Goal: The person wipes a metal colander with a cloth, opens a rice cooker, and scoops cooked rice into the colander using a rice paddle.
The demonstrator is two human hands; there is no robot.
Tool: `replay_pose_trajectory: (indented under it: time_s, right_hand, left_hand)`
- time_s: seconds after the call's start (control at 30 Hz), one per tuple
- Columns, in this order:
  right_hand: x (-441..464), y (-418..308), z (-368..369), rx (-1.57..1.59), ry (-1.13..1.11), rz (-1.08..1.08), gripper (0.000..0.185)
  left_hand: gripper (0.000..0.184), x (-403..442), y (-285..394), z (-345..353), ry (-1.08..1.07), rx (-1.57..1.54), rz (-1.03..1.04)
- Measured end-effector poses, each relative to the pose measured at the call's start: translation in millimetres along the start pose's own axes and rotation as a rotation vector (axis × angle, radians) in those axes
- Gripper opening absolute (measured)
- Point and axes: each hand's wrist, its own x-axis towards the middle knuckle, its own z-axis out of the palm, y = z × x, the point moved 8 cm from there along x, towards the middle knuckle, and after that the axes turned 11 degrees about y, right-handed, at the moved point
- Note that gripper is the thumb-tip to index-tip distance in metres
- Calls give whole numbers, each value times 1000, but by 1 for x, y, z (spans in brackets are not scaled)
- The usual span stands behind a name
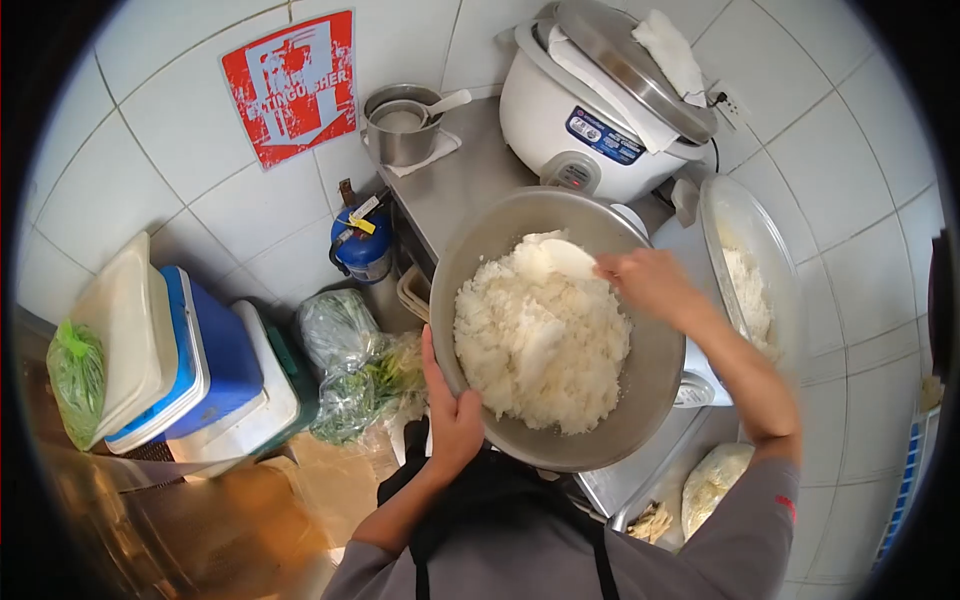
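A wide grey metal pot (pixel 648 365) is tipped toward me, with a mound of cooked white rice (pixel 520 370) inside. My left hand (pixel 452 415) grips the pot's left side, its thumb near the rim and fingers along the outer wall. In my right hand (pixel 650 285), closed round the handle, is a white rice paddle (pixel 568 258). Its blade lies against the rice at the upper right of the mound. Most of the handle is hidden by my fingers.
Behind the pot stands a white rice cooker (pixel 545 110), lid raised. To the right, another white cooker (pixel 700 235) also holds rice. A small steel pot (pixel 405 140) sits on the metal counter (pixel 445 175). Lower left are a fire extinguisher (pixel 362 245), bagged greens (pixel 350 360) and plastic bins (pixel 215 350).
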Motion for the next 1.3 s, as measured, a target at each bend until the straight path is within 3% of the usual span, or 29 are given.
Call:
replay_pose_trajectory:
  time_s: [0.2,0.33,0.43,0.53,0.67,0.77,0.87,0.9,1.0,1.1,1.13,1.23,1.3]
  right_hand:
    - [27,-11,59,-23,-26,24,19]
    - [20,-16,83,-9,110,91,23]
    - [15,14,71,470,232,166,28]
    - [-41,31,50,829,-104,622,32]
    - [-120,51,27,413,296,345,23]
    - [-160,43,10,854,355,371,28]
    - [-181,58,9,1061,568,563,30]
    - [-184,59,6,1084,650,615,22]
    - [-167,63,19,1224,846,556,17]
    - [-121,49,50,1708,1023,612,33]
    - [-112,47,55,1870,1099,638,36]
    - [-104,47,7,1987,1118,472,41]
    - [-96,34,-26,1977,1115,346,43]
  left_hand:
    - [80,0,1,-2,23,102,39]
    - [80,-8,2,1,31,70,58]
    - [79,-8,4,4,28,67,94]
    - [78,-7,2,2,21,71,99]
    - [76,-10,5,3,13,81,68]
    - [75,-14,9,7,45,67,37]
    - [74,-26,7,9,64,72,76]
    - [74,-33,5,10,63,76,99]
    - [71,-67,9,17,75,214,154]
    - [65,-73,-1,5,96,182,194]
    - [63,-67,-7,-4,141,106,140]
    - [56,-28,-6,-19,284,-123,34]
    - [53,-13,-16,-11,277,-271,-161]
